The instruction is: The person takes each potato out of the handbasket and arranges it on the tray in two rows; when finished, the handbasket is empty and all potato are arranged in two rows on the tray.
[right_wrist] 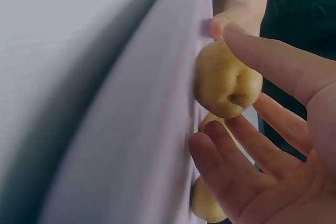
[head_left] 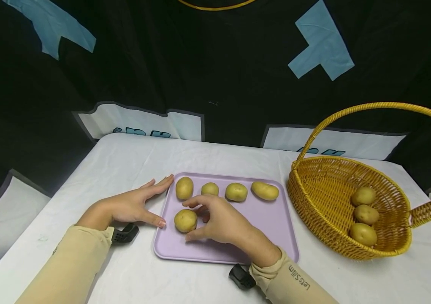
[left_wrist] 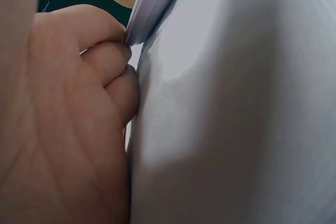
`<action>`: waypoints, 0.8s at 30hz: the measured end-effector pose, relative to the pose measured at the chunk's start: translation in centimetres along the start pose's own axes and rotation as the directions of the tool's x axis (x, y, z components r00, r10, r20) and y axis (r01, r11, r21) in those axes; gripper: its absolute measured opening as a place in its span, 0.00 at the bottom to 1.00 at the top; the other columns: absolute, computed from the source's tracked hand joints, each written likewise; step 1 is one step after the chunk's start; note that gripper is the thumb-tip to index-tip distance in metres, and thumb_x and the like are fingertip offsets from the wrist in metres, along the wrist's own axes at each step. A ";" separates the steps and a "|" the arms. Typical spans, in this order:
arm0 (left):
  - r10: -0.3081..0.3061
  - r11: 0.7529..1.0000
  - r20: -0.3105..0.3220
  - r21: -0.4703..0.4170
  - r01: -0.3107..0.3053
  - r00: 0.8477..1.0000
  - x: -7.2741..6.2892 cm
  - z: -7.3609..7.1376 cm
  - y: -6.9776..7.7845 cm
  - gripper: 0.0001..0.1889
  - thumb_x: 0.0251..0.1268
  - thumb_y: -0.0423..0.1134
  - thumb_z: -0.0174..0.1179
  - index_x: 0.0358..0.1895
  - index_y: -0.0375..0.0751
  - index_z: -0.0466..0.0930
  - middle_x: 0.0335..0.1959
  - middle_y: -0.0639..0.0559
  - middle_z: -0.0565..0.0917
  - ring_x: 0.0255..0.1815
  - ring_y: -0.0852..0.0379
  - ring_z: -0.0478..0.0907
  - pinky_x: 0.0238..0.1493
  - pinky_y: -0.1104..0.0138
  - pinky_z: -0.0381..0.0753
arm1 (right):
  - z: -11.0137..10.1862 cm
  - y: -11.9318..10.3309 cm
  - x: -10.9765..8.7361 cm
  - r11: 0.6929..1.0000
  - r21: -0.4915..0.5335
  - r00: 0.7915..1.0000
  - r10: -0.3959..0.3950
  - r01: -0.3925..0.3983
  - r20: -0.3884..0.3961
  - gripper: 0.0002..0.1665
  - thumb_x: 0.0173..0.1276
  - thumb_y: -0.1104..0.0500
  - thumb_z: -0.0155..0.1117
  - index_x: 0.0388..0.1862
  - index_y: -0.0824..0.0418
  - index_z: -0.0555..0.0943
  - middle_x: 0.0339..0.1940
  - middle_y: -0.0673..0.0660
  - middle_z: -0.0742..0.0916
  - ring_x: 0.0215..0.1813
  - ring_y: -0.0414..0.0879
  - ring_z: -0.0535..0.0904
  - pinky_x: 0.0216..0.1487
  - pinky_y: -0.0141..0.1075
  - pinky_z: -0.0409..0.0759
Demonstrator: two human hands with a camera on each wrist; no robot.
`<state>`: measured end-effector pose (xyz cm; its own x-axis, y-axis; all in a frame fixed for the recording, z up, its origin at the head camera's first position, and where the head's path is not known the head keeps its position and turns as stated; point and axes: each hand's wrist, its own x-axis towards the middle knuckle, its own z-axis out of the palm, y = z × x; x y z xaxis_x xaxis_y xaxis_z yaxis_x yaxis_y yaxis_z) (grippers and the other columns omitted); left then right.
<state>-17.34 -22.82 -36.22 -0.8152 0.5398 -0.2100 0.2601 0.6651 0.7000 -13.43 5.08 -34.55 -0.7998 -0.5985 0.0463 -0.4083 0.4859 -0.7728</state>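
On the lilac tray (head_left: 253, 226), a round potato (head_left: 185, 221) sits near the left side in front of a back row of several potatoes (head_left: 236, 192). My right hand (head_left: 219, 219) curves loosely about this potato, thumb on the near side and index finger beyond it. In the right wrist view the thumb overlaps the potato (right_wrist: 226, 82), while the other fingers spread below it. My left hand (head_left: 135, 204) lies at the tray's left edge, fingers extended toward the back corner and thumb tip by the rim. The left wrist view has its fingertips right at the tray rim (left_wrist: 144, 11).
To the right of the tray stands a yellow woven basket (head_left: 314, 202) with a tall arched handle (head_left: 375, 105). Three potatoes (head_left: 365, 214) lie inside, on its right side. A white cloth (head_left: 139, 274) covers the table, and a black patterned cloth (head_left: 200, 63) hangs behind.
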 end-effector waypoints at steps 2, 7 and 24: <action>-0.002 1.000 0.002 0.001 0.002 1.000 0.0 0.0 0.1 0.62 0.48 0.57 0.78 0.83 0.56 0.45 0.83 0.55 0.44 0.80 0.32 0.30 0.67 0.27 0.35 | -0.3 -0.2 -0.1 1.000 0.013 1.000 0.001 -0.001 0.003 0.38 0.47 0.59 0.87 0.59 0.58 0.82 0.56 0.50 0.85 0.50 0.42 0.83 0.48 0.36 0.82; -0.016 1.000 0.007 -0.024 0.016 1.000 -0.1 0.0 0.1 0.62 0.47 0.57 0.78 0.83 0.58 0.44 0.83 0.56 0.43 0.80 0.33 0.28 0.66 0.26 0.33 | -1.1 -0.5 -0.4 0.998 0.051 1.000 -0.028 0.028 0.005 0.38 0.47 0.60 0.86 0.59 0.61 0.82 0.56 0.54 0.85 0.53 0.48 0.83 0.50 0.38 0.83; -0.008 1.000 0.002 -0.018 0.008 1.000 0.2 0.2 -0.2 0.62 0.47 0.58 0.78 0.83 0.56 0.45 0.83 0.56 0.42 0.80 0.34 0.28 0.68 0.28 0.32 | -4.4 -1.0 -1.1 0.996 0.089 1.000 -0.012 0.014 -0.024 0.33 0.50 0.59 0.85 0.56 0.57 0.83 0.55 0.54 0.85 0.57 0.54 0.81 0.54 0.42 0.82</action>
<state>-17.46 -22.72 -36.55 -0.8162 0.5356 -0.2166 0.2446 0.6600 0.7103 -14.07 8.02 -31.02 -0.8054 -0.5885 0.0709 -0.3785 0.4186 -0.8255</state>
